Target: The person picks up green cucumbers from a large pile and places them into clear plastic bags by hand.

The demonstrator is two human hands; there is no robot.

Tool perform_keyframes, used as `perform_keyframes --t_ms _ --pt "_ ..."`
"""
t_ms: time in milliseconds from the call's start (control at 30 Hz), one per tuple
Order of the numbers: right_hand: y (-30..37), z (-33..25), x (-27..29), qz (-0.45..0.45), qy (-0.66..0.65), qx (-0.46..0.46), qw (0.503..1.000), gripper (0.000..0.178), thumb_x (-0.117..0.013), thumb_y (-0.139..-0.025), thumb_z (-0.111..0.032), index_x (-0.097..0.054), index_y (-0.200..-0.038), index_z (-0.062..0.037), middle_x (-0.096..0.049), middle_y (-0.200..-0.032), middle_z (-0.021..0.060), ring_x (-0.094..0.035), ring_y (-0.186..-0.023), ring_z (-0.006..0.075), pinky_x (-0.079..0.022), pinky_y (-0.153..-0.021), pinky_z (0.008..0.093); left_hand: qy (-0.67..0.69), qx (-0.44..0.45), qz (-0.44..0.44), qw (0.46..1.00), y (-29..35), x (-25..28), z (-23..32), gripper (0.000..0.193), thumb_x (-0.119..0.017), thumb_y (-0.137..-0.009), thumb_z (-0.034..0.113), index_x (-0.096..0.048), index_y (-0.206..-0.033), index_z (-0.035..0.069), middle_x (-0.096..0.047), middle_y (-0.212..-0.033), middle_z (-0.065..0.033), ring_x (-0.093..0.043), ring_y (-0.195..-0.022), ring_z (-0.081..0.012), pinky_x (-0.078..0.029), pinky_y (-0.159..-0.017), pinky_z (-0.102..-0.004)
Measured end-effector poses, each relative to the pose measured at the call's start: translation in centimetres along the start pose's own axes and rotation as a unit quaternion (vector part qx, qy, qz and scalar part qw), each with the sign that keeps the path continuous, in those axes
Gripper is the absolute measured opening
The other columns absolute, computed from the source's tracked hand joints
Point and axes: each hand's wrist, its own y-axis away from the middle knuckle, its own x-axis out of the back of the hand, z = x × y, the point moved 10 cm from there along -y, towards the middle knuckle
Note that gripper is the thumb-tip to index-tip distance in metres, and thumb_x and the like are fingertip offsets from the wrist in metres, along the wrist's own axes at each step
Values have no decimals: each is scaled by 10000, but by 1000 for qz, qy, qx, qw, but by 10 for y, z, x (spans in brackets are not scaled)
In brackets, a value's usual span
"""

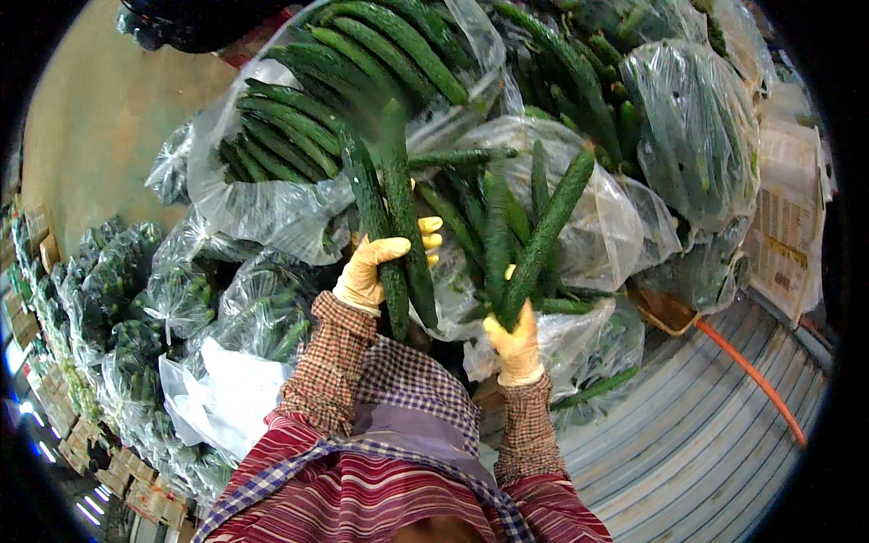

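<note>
My left hand [364,273], in a pale yellow glove, is closed around two long dark green cucumbers [398,204], which point away from me. Their far ends blur against the stacked cucumbers [385,50] in an open see-through bag [272,213]. In the same kind of glove, my right hand [517,348] grips the near ends of two more cucumbers [554,226]; one leans right, the other stands straighter and is slightly blurred. Beyond the right hand, an opened plastic bag [602,231] has loose cucumbers in and around it.
Several filled plastic bags [186,294] crowd the left, beside a white bag [226,385]. Another bag of cucumbers [692,136] stands far right, next to a printed sheet [786,213]. An orange handle [751,376] crosses the ribbed metal surface [670,462]. One cucumber [595,389] lies near it.
</note>
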Motion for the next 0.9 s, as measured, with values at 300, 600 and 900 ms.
perform_keyframes --t_ms 300,600,900 --pt "-57 -66 73 315 561 25 765 709 -746 -629 -132 -486 -1280 -233 -330 -1407 168 -325 -1274 389 -331 -996 526 -47 -23 -36 998 -42 -24 52 526 -620 -784 56 -453 -1269 -62 -499 -1303 -214 -555 -1128 -314 -482 -946 -453" --pt "-52 -112 -103 83 539 166 821 708 -697 -766 -250 -388 -1385 -97 -524 -899 135 -541 -767 317 -449 -671 427 50 -24 -102 993 -52 -28 9 894 -704 -808 352 -152 -1473 125 -420 -1387 -177 -471 -1230 -301 -377 -1043 -479" --pt "-74 -152 -164 19 352 281 892 610 -632 -826 -236 -398 -1361 -63 -523 -1079 174 -502 -975 345 -422 -850 435 12 -103 -69 992 -64 -20 100 796 -682 -820 310 -237 -1446 98 -461 -1348 -181 -547 -1140 -295 -433 -987 -490"
